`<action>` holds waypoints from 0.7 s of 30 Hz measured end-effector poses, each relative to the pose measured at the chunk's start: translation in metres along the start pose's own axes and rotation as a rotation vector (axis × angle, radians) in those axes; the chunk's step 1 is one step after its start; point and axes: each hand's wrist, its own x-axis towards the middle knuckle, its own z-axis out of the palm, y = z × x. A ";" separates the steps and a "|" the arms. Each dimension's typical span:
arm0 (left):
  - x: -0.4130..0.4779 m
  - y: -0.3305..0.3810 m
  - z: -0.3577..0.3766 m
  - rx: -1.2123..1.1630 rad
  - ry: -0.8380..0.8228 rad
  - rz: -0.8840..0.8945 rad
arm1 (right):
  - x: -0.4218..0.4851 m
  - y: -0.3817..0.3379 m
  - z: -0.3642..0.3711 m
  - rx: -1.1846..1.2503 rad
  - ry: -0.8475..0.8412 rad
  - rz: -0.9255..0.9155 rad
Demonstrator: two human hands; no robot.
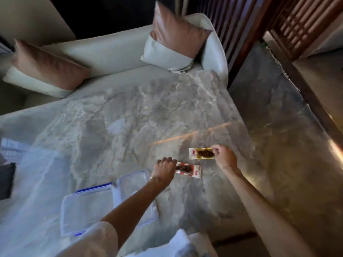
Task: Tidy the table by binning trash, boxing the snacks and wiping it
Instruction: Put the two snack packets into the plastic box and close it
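Two snack packets sit near the middle-right of the grey marble table (130,115). My left hand (164,170) grips the left end of the red-and-white packet (189,170). My right hand (224,156) pinches the right end of the yellow-edged packet (201,153), which shows a dark filling. A clear plastic box (136,182) stands open just under my left forearm. Its blue-clipped lid (87,206) lies flat to the left of it.
A pale sofa (111,51) with two brown-and-white cushions (172,38) runs along the table's far edge. A dark object (6,180) lies at the far left edge. Wooden slatted screens (297,25) stand at the back right, with bare floor to the right.
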 end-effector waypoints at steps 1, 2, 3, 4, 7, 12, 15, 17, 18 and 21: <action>0.011 0.013 0.004 -0.015 -0.023 -0.020 | 0.009 0.005 0.001 -0.033 -0.020 -0.029; 0.020 0.023 0.008 -0.034 -0.047 -0.052 | 0.017 0.010 0.004 -0.065 -0.042 -0.067; 0.027 0.030 0.013 -0.047 -0.066 -0.085 | 0.023 0.013 0.008 -0.101 -0.058 -0.106; 0.032 0.035 0.017 -0.053 -0.082 -0.115 | 0.028 0.016 0.012 -0.139 -0.069 -0.136; 0.039 0.039 0.029 -0.033 -0.107 -0.154 | 0.034 0.024 0.024 -0.208 -0.091 -0.147; 0.045 0.028 0.040 -0.031 -0.100 -0.194 | 0.028 0.032 0.037 -0.206 -0.026 -0.008; 0.047 0.027 0.041 -0.139 -0.084 -0.232 | 0.022 0.038 0.038 -0.200 -0.025 0.075; 0.045 0.028 0.041 -0.204 -0.128 -0.224 | 0.015 0.046 0.038 0.009 0.020 0.132; 0.042 0.027 0.040 -0.283 -0.157 -0.212 | 0.011 0.051 0.039 0.224 0.043 0.196; 0.023 0.023 0.029 -0.715 -0.172 -0.192 | -0.003 0.063 0.028 0.933 0.070 0.436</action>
